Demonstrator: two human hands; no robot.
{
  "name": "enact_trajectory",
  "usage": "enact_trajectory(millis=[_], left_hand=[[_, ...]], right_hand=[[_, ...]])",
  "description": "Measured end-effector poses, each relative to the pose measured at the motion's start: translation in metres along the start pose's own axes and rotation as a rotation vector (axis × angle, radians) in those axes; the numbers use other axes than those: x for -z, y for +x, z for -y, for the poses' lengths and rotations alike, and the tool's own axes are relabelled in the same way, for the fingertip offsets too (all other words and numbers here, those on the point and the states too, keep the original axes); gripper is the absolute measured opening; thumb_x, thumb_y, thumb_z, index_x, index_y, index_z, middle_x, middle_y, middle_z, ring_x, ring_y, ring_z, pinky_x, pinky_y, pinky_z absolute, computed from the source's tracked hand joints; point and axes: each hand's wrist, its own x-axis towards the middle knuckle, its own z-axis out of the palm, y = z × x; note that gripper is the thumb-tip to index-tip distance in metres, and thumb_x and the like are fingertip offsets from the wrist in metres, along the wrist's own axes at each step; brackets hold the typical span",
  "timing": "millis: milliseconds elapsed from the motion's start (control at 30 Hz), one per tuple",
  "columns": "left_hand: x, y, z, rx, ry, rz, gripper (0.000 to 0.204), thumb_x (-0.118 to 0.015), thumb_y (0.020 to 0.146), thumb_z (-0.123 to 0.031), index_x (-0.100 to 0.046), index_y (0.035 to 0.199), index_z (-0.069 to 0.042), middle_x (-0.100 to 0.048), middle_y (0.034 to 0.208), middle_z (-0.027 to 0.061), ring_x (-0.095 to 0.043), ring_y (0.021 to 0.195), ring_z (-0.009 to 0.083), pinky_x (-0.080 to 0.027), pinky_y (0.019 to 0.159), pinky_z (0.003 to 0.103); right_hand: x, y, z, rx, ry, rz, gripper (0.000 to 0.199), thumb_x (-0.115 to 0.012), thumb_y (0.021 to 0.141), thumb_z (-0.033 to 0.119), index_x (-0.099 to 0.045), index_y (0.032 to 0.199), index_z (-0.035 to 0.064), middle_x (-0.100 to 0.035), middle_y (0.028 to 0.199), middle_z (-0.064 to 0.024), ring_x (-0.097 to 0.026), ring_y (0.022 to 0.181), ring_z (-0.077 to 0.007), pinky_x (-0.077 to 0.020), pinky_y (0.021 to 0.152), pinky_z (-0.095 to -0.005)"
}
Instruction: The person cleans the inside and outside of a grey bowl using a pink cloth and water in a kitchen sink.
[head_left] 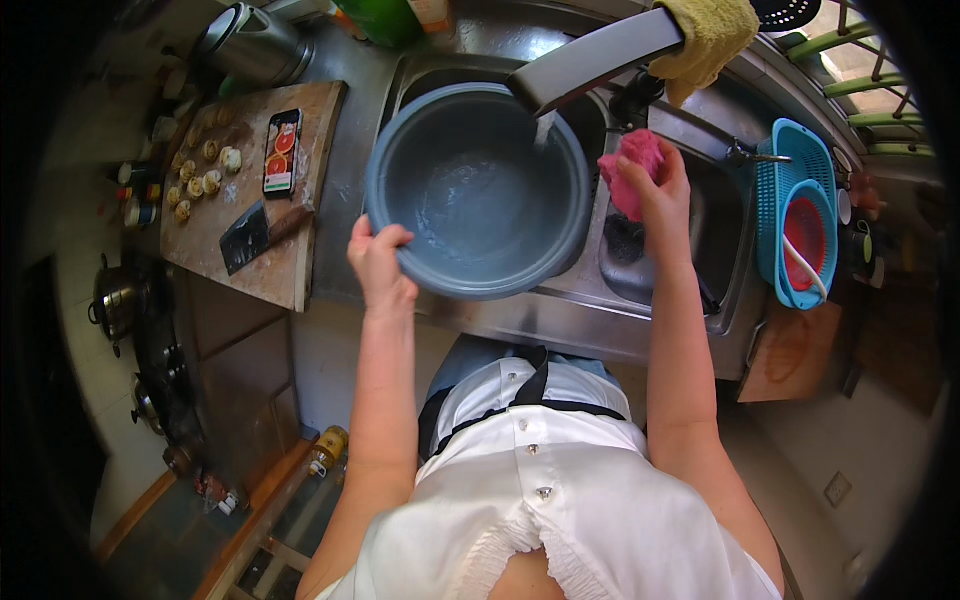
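Observation:
A large grey-blue basin (480, 285) sits over the left bowl of the steel sink, with some water in its bottom. From the wide tap (600, 62) a stream of water falls into it near the far right side. My left hand (379, 262) grips the basin's rim at the near left, thumb over the edge. Over the right sink bowl (715, 215), my right hand (664, 190) is closed around a crumpled pink cloth (632, 172), apart from the basin. A yellow cloth (712, 35) hangs over the tap's base end.
Left of the sink, a wooden board (225, 115) bears a cleaver (258, 236), a phone (283, 152) and several small pale dough-like pieces (212, 181). Behind it stands a kettle (255, 45). Blue plastic baskets (790, 165) stand at the right.

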Motion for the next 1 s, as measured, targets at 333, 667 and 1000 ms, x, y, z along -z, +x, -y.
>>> enact_trajectory(millis=[333,667,1000], left_hand=[[-0.033,0.015,0.049,0.247,-0.076,-0.072,0.030,-0.052,0.055,0.010,-0.053,0.083,-0.002,-0.054,0.080,0.0075,-0.052,0.078,0.0229,-0.045,0.072,0.032],[-0.013,0.020,0.054,0.246,-0.043,-0.154,0.027,-0.054,0.056,0.009,-0.054,0.081,-0.002,-0.052,0.076,0.0051,-0.050,0.071,0.0187,-0.042,0.063,0.029],[0.020,-0.019,0.011,-0.014,-0.070,-0.100,0.027,-0.048,0.060,0.015,-0.056,0.081,-0.001,-0.060,0.077,0.0049,-0.053,0.067,0.0130,-0.043,0.062,0.023]], right_hand=[[0.023,0.024,-0.051,-0.342,0.174,0.005,0.041,-0.066,0.081,0.014,-0.051,0.116,-0.0004,-0.061,0.102,-0.0105,-0.061,0.091,-0.0179,-0.0492,0.080,-0.0292],[-0.014,0.048,-0.050,-0.327,0.183,0.016,0.036,-0.066,0.084,0.013,-0.052,0.114,-0.0014,-0.064,0.100,-0.0124,-0.065,0.087,-0.0209,-0.0523,0.079,-0.0313],[-0.030,0.032,-0.044,-0.374,0.408,-0.033,0.024,-0.059,0.091,0.019,-0.054,0.106,0.0018,-0.066,0.089,-0.0111,-0.065,0.073,-0.0198,-0.0514,0.057,-0.0274]])
